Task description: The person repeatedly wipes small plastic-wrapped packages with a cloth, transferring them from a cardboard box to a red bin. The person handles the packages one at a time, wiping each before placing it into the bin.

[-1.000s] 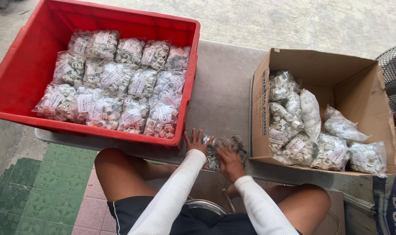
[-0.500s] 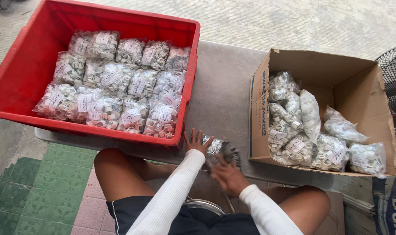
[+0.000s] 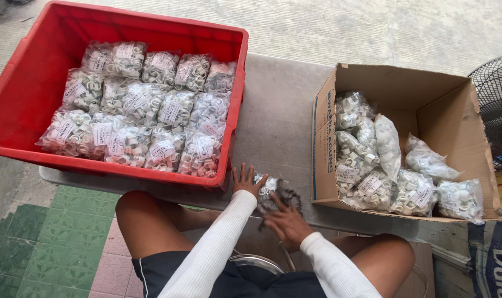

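Left hand [image 3: 244, 180], fingers spread, and right hand [image 3: 284, 221] gripped a clear bag of small parts [image 3: 273, 193] at the table's near edge [image 3: 151, 187], between red crate [image 3: 19, 99] and cardboard box [image 3: 324, 138].

A grey metal table [image 3: 278, 116] is set on rough concrete ground [image 3: 372, 27], lit by plain daylight. Green and pink patterned floor tiles [image 3: 47, 243] are seen past the table's near left corner. A black wire fan guard [image 3: 496, 105] is cut off beyond the table's right edge.
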